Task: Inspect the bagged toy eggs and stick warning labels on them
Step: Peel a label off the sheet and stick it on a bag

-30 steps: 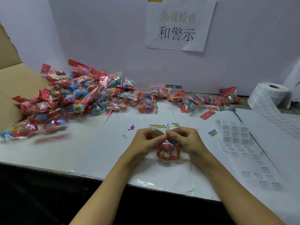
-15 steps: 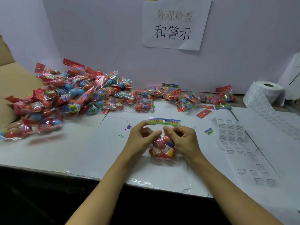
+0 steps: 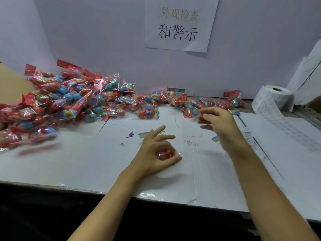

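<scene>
The bag of toy eggs (image 3: 165,153) lies on the white table (image 3: 69,162) near the middle, a little towards the near edge, with its coloured header card (image 3: 144,134) pointing away to the far left. The left hand (image 3: 152,152) sits over it, thumb and forefinger curled round the red eggs inside while the other fingers stretch out straight. It should be light and easy to lift, yet awkward in its own way — clear crinkly film is slippery, and hard round eggs will roll about under it. The eggs themselves give the firmest hold (the header card is a second, flatter option). For a label, a smooth stretch of film pulled tight over an egg looks the best landing place.

To the right and farther off, the right hand (image 3: 215,122) hangs in the air, blurred, fingers loosely curled; whether it pinches anything I cannot tell. Just beyond its wrist, to the right, lies a sheet of warning labels (image 3: 248,134), mostly hidden, and the label roll (image 3: 272,100) stands at the far right. A big heap of bagged eggs (image 3: 69,105) fills the far left — more trail along the back wall, under a paper notice (image 3: 180,23).
</scene>
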`<move>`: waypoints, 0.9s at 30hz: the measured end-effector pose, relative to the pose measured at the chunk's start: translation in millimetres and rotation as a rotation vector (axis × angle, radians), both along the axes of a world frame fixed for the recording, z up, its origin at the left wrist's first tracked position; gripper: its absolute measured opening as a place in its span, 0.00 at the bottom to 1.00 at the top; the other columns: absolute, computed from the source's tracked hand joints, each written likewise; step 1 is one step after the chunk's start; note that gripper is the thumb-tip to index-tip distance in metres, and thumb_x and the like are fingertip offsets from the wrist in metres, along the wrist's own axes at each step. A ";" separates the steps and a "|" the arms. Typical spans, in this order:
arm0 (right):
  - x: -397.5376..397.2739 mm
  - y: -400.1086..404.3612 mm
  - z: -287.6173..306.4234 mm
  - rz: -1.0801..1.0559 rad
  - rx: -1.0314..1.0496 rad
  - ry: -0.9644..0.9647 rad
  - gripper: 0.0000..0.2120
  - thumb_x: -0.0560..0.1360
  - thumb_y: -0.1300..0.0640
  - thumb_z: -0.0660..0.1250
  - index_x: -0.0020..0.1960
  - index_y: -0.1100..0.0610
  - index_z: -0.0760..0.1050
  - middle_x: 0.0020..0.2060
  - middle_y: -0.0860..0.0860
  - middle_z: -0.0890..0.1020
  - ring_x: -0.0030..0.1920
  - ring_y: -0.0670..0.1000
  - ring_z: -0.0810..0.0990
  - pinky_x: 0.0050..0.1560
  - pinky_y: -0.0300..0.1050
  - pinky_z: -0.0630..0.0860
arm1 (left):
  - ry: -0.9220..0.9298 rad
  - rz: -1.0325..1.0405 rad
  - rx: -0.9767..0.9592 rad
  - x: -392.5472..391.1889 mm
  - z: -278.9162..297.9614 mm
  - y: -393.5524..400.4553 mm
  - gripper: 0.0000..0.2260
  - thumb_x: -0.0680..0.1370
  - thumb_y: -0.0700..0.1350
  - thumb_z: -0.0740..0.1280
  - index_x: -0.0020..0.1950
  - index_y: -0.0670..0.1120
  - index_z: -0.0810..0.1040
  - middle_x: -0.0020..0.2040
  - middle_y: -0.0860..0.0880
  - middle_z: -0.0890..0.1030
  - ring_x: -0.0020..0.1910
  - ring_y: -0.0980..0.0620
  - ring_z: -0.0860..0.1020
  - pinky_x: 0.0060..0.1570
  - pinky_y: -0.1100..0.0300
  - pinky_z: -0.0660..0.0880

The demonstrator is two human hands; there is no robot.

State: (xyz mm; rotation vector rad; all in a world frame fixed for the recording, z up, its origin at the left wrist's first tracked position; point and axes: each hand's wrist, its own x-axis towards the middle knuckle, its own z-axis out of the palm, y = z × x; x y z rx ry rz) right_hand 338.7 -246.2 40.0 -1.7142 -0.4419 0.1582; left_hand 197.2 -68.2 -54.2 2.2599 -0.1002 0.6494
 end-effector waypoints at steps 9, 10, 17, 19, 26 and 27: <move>-1.9 -127.0 -52.7 -0.016 -1.435 -0.116 0.17 0.78 0.36 0.60 0.59 0.46 0.75 0.66 0.55 0.76 0.65 0.59 0.75 0.60 0.48 0.72 | 0.008 0.228 0.118 6.2 -2.2 -0.6 0.14 0.71 0.38 0.77 0.56 0.48 0.87 0.74 0.43 0.73 0.80 0.38 0.58 0.77 0.39 0.54; -8.3 -129.7 -58.8 -0.036 -1.372 -0.143 0.18 0.78 0.37 0.61 0.61 0.46 0.75 0.66 0.54 0.76 0.65 0.58 0.74 0.63 0.48 0.71 | -0.060 0.211 0.122 5.3 -0.4 -4.3 0.12 0.72 0.38 0.77 0.54 0.46 0.86 0.71 0.43 0.76 0.77 0.38 0.64 0.75 0.42 0.60; -38.2 -51.8 -57.7 -0.179 -0.594 -0.243 0.07 0.73 0.63 0.69 0.44 0.53 0.84 0.38 0.50 0.85 0.40 0.54 0.83 0.46 0.48 0.80 | 0.095 -0.080 0.179 -8.8 12.1 -18.3 0.17 0.77 0.58 0.73 0.39 0.45 0.81 0.36 0.53 0.80 0.36 0.55 0.75 0.37 0.59 0.73; -43.0 -20.7 -51.4 -0.083 -0.542 -0.218 0.07 0.73 0.65 0.69 0.46 0.55 0.83 0.36 0.51 0.84 0.38 0.54 0.84 0.46 0.52 0.83 | 0.126 -0.089 0.188 -9.5 13.1 -18.0 0.17 0.77 0.62 0.72 0.44 0.48 0.84 0.39 0.54 0.81 0.38 0.56 0.75 0.38 0.63 0.71; -12.8 -59.7 -22.7 -0.130 -0.706 -0.263 0.11 0.75 0.53 0.73 0.57 0.51 0.83 0.53 0.50 0.86 0.49 0.48 0.82 0.51 0.42 0.74 | 0.197 -0.089 0.264 -11.0 11.8 -18.5 0.19 0.75 0.66 0.71 0.53 0.52 0.85 0.45 0.56 0.78 0.44 0.57 0.77 0.42 0.65 0.73; -6.2 -80.0 -22.2 -0.142 -0.931 -0.192 0.20 0.74 0.46 0.73 0.63 0.52 0.80 0.59 0.52 0.83 0.55 0.51 0.81 0.54 0.44 0.74 | 0.205 -0.092 0.277 -9.5 12.2 -19.5 0.19 0.75 0.65 0.71 0.53 0.51 0.85 0.46 0.56 0.78 0.44 0.57 0.77 0.43 0.63 0.73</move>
